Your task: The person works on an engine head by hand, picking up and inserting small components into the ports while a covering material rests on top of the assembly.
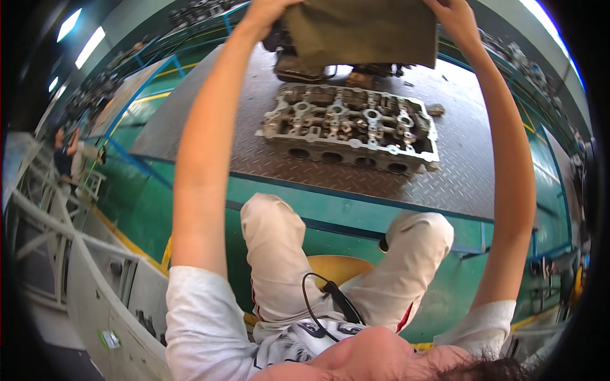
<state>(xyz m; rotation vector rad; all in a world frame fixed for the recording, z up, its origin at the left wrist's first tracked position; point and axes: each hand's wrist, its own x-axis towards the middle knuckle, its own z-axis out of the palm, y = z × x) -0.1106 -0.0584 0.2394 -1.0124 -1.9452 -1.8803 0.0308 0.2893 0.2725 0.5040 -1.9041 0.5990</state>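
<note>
The brown sheet [365,35] is up in the air, just past the far side of the metal engine piece [349,130]. It hangs in front of some dark parts [298,66] that sit beyond the engine piece, so you can see only bits of them. To hold it well, I think you should keep both hands level and pull gently, so the sheet stays flat and does not sag. Pick your arms up enough that the low edge will not rub on the dark parts.

Your left hand [270,13] is beyond the left end of the engine piece and pinches the sheet near its top left corner. Your right hand [454,16] is beyond the right end and pinches near the top right corner. The fingertips are cut off by the top of the view, so I cannot tell how hard they squeeze.

The engine piece rests on the bumpy metal table [464,159], with its holes facing up and more round holes on the side near you. A small lump [435,110] sits just beside its far right corner. Well to its left, another person [67,155] sits.
</note>
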